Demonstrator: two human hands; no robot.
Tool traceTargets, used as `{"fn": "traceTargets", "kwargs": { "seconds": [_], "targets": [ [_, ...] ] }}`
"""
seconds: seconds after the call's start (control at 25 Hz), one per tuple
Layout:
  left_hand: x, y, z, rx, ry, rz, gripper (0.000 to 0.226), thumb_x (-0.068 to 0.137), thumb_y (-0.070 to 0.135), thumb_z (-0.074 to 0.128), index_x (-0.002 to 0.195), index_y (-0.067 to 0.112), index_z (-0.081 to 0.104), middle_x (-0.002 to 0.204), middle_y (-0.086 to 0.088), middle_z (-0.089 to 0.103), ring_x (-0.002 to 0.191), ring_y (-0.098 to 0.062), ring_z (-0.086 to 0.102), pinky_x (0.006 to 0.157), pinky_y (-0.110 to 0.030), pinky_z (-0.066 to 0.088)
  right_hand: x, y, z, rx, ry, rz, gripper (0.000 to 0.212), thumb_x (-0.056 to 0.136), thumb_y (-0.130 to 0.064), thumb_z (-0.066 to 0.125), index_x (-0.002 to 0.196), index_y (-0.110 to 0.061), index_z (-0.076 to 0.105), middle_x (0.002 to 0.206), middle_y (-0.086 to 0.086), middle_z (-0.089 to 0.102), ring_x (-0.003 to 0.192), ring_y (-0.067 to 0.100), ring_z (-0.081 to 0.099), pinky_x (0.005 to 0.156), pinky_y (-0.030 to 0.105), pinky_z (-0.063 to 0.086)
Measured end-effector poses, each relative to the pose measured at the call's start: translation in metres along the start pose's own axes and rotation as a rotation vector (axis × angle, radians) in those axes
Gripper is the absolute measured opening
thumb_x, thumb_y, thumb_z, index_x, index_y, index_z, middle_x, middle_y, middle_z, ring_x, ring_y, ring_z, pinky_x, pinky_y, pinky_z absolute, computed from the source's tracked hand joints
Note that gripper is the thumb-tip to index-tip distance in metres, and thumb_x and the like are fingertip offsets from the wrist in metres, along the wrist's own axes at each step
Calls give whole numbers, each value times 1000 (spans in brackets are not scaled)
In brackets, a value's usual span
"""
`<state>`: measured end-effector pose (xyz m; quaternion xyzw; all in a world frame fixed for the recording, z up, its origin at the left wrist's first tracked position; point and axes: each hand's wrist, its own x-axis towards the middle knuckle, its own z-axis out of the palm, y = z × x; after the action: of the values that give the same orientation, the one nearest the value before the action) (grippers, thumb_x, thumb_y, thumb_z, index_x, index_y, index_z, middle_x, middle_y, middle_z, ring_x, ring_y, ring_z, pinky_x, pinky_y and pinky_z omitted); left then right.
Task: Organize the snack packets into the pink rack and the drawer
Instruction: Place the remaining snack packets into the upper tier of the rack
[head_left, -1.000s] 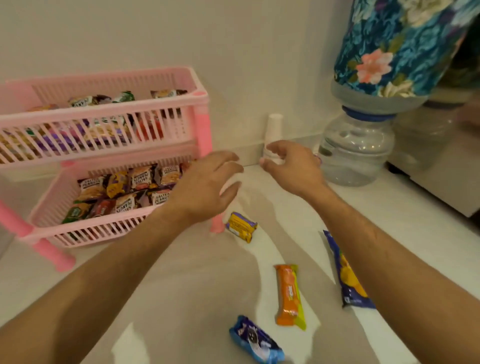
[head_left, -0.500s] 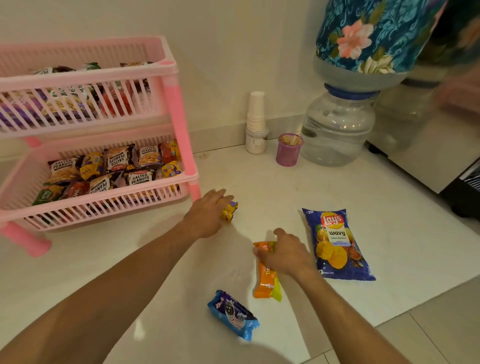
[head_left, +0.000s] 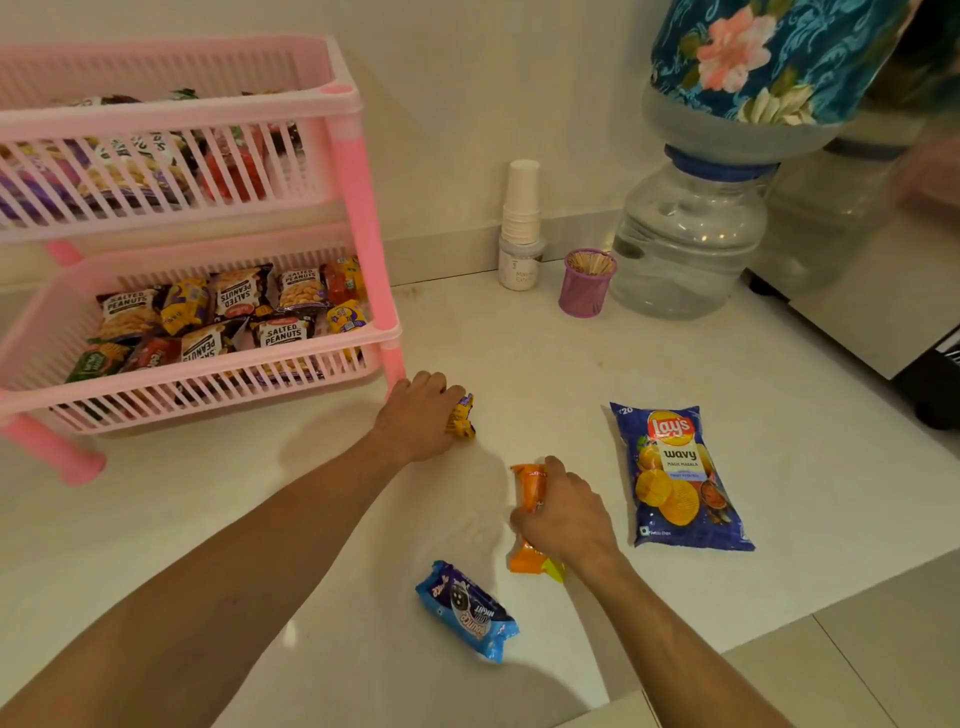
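Note:
A two-tier pink rack (head_left: 363, 218) stands at the left, both shelves holding several snack packets such as salted peanuts (head_left: 283, 332). On the white counter, my left hand (head_left: 418, 415) curls over a small yellow packet (head_left: 462, 418) just right of the rack's front leg. My right hand (head_left: 566, 514) grips a long orange packet (head_left: 530, 486) around its middle. A blue biscuit packet (head_left: 467, 610) lies near the front edge. A blue Lay's chip bag (head_left: 675, 478) lies flat to the right. No drawer is in view.
A stack of paper cups (head_left: 521, 208) on a white jar, a purple toothpick holder (head_left: 586, 283) and a large water bottle (head_left: 688, 239) under a floral cover stand along the back wall. A steel appliance (head_left: 857, 270) is at the right. The counter edge runs along the front right.
Both hands came down from in front of the rack to the counter. The left closed over the yellow packet and the right wrapped around the orange packet.

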<state>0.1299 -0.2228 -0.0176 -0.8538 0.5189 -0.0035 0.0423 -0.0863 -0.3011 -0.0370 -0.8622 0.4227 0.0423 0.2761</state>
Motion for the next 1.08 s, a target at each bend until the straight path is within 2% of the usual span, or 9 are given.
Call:
{"fn": "traceTargets", "kwargs": {
  "seconds": [0.08,0.2,0.6,0.68,0.8,0.84,0.92,1.0,1.08],
  "targets": [
    [-14,1,0,-84,-7,-53,62,81,58,57,130,21,48,117,-5,50,107,-26,49,85,-38,41,3,-2,-2,26,12,-13,78,70,-52,65,137,-27,34,119,3,59,102,25,60,78,38,52],
    [-37,-4,0,-197,6,-194,62,78,56,58,127,19,48,113,-6,50,101,-27,53,77,-36,41,9,-10,-7,67,26,-56,76,71,-49,66,138,-27,36,118,4,61,99,26,61,78,37,52],
    [-93,-23,7,-202,-128,-376,71,79,66,55,129,16,45,120,-8,48,106,-28,52,82,-41,45,24,-37,-8,110,9,-201,68,75,-34,69,137,-21,42,118,12,62,100,32,58,72,30,39],
    [-99,-19,2,-197,-47,-369,71,79,70,52,126,16,48,118,-7,49,104,-27,51,84,-41,45,25,-36,-6,121,3,-208,69,76,-34,70,138,-21,42,119,12,62,101,32,58,73,31,40],
    [-118,-8,-3,-310,242,-74,58,84,62,55,118,16,60,113,-3,57,103,-24,54,87,-40,46,25,-33,-4,148,-5,-216,72,77,-33,71,141,-21,40,122,13,61,104,33,58,74,31,41],
    [-127,-3,-4,-376,269,60,55,83,60,57,116,16,62,114,-2,59,106,-22,55,90,-39,47,26,-33,-4,154,-5,-219,71,77,-33,71,140,-21,41,122,13,61,104,32,58,73,30,40],
    [-144,12,-2,-470,163,273,60,79,64,59,119,20,61,119,2,60,113,-15,53,98,-33,44,26,-32,-4,167,-6,-225,69,76,-33,71,138,-22,42,120,12,62,101,32,58,72,30,39],
    [-152,27,2,-460,-21,392,69,76,67,61,127,21,56,127,4,58,119,-12,49,102,-27,38,25,-31,-4,181,-13,-223,69,75,-33,71,137,-23,42,119,12,62,100,31,58,73,31,41],
    [-154,38,7,-430,-103,467,70,76,61,66,132,20,53,133,2,56,124,-13,47,105,-28,35,25,-31,-4,184,-20,-218,71,75,-33,71,139,-23,41,121,11,61,102,31,57,74,31,42]
  ]
}}
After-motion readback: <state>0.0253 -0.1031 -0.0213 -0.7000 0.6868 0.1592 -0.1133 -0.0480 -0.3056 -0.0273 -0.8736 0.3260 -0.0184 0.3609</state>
